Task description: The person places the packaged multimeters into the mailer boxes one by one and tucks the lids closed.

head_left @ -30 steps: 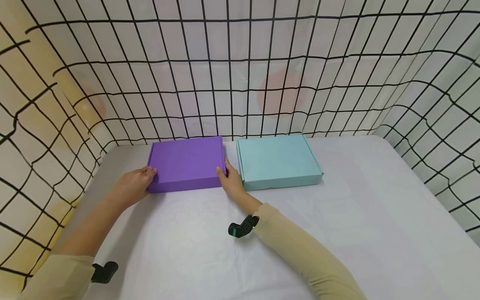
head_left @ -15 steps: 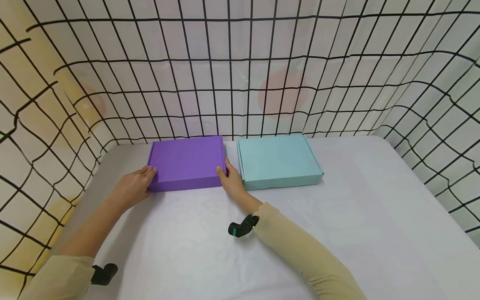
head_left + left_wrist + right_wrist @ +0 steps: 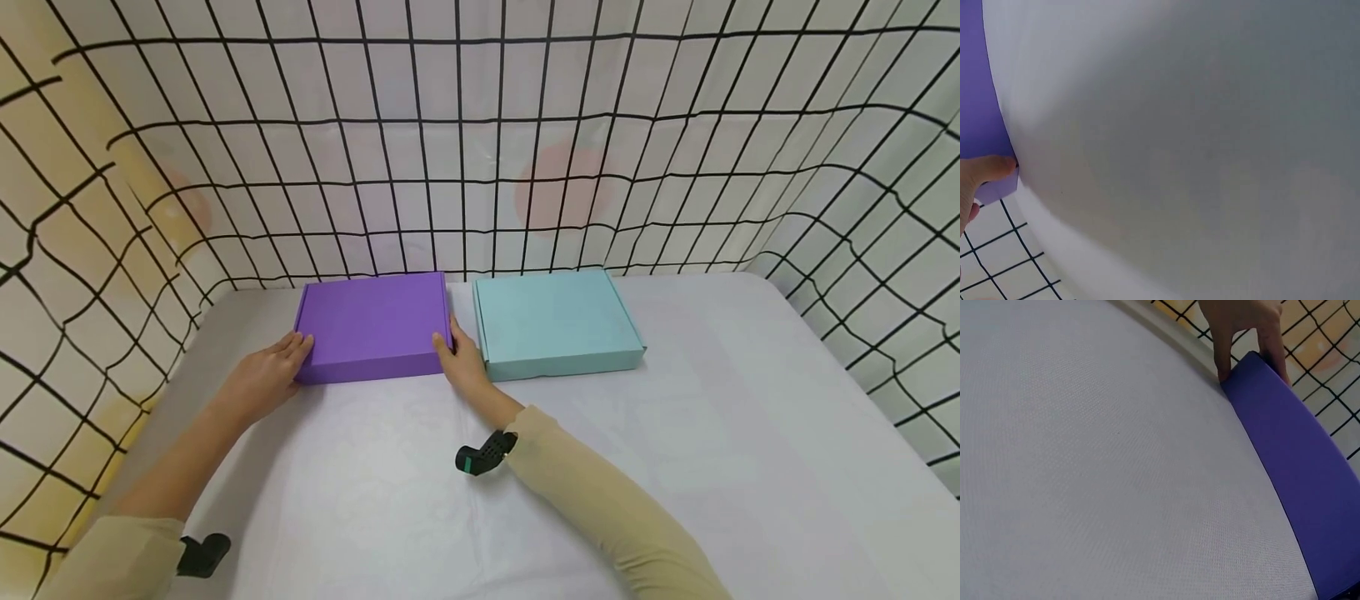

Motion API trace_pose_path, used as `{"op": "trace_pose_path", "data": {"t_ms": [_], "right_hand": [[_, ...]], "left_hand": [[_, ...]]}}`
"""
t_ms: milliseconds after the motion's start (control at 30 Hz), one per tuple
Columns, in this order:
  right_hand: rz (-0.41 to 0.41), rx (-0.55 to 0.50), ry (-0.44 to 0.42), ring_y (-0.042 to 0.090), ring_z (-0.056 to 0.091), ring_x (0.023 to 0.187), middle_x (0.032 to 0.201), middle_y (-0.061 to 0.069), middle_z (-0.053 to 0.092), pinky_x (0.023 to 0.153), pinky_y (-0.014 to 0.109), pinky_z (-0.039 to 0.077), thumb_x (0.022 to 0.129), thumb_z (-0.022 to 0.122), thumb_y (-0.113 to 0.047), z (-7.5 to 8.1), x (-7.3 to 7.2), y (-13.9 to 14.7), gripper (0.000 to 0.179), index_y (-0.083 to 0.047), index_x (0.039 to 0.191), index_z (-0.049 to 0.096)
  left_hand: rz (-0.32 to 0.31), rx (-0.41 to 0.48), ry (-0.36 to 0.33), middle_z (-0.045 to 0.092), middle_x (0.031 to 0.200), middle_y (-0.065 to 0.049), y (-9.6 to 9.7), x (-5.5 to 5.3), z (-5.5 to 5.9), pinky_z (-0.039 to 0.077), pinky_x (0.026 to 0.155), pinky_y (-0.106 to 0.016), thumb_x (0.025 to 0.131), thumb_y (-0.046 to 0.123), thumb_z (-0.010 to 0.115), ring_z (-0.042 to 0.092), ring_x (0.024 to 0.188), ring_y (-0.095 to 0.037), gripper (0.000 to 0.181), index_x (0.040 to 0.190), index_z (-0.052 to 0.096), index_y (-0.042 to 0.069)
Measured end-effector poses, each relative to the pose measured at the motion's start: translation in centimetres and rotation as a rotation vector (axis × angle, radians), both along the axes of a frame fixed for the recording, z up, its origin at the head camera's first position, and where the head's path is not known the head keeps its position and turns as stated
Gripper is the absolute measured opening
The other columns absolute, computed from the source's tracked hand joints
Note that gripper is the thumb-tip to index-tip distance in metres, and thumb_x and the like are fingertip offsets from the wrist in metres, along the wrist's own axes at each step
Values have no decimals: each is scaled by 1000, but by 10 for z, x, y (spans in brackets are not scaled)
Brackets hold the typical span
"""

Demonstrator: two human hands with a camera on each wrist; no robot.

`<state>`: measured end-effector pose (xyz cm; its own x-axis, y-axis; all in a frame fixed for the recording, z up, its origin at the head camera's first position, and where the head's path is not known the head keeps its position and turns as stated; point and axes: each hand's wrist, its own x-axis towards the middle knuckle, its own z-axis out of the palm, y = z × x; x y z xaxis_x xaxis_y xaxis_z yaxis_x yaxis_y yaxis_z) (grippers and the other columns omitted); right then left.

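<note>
A flat purple cardboard box lies on the white-covered table, near its back edge. My left hand grips its left front corner, with fingertips on top. From the right wrist view, the same left hand straddles that end of the box, thumb low and a finger above. Part of a thumb shows against the purple box in the left wrist view. At the other end, my right hand holds the right side, thumb over the top edge; its other fingers are mostly hidden in the gap.
A light teal box of similar shape lies just right of the purple one, close beside my right hand. Black grid netting rises behind the table and along both sides.
My left sleeve and its wrist camera have sunk slightly toward the bottom of the head view. Both boxes and my right hand look the same.
</note>
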<state>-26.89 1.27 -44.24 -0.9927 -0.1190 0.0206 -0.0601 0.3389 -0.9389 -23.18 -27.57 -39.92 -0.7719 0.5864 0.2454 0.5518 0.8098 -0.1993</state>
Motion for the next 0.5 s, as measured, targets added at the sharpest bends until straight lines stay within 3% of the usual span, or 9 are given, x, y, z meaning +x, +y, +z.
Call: {"op": "trace_pose_path", "data": {"t_ms": [200,367,500], "right_hand": [[-5,8,4,28,27,135,148,16,25,108,38,28,98,43,-27,1,-3,3,59,-3,146,18],[7,99,6,29,29,134,146,19,30,108,38,29,98,43,-23,8,-6,4,57,2,145,20],[13,154,32,29,33,132,142,19,36,107,38,30,97,45,-20,22,-6,4,55,3,143,25]], "left_hand": [[-40,51,5,55,117,-32,-2,-5,-3,48,85,-47,68,3,78,53,111,-42,58,118,53,-15],[25,160,-128,53,121,-31,-2,-6,1,45,87,-52,72,10,77,51,113,-44,56,120,55,-10],[64,318,-168,61,112,-26,1,-4,5,48,82,-52,79,17,72,61,96,-39,42,114,62,-4]]}}
